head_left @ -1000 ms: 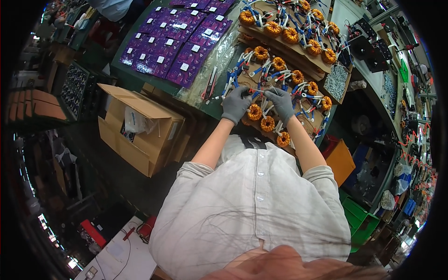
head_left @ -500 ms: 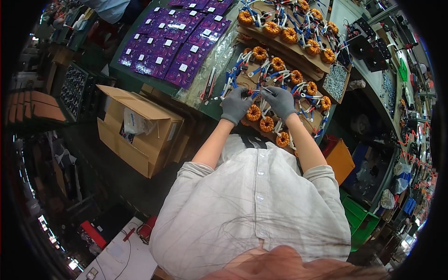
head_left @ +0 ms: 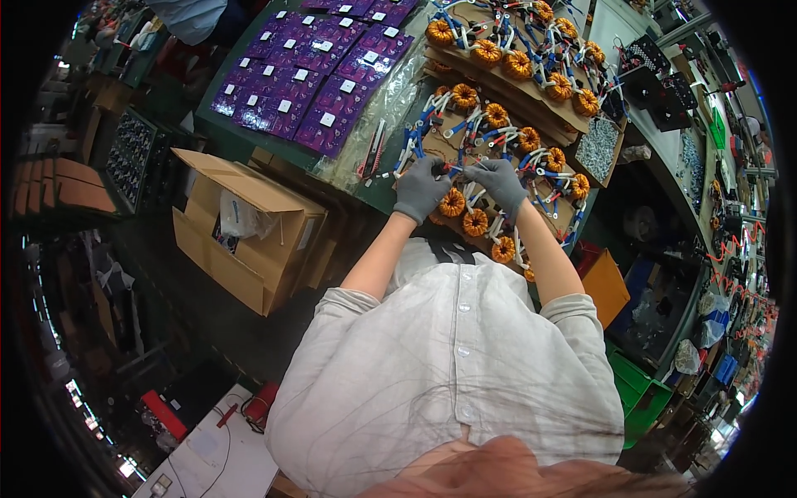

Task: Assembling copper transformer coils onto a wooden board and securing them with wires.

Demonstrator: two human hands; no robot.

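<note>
Both my hands wear grey gloves and meet over a cardboard sheet covered with wired coils. My left hand (head_left: 421,189) is closed, its fingertips pinching a cable lead with some red and blue on it. Opposite it, my right hand (head_left: 501,186) is also closed, finger and thumb pressed together close to the same lead; what they grip is too small to make out. Around them lie copper-wound ring coils (head_left: 452,202) with white, blue and red leads ending in metal lugs. Another coil (head_left: 475,222) sits just below the gap between my hands.
More coils lie on stacked cardboard (head_left: 531,90) farther back. Purple boards (head_left: 290,87) with white squares cover the table's left part, beside clear plastic sheeting and a utility knife (head_left: 374,149). Small metal parts fill a box (head_left: 596,149) on the right. An opened carton (head_left: 249,241) stands lower left.
My right hand has come slightly down, its fingertips nearer to those of my left. My left hand stays almost in place, still pinching the lead.
</note>
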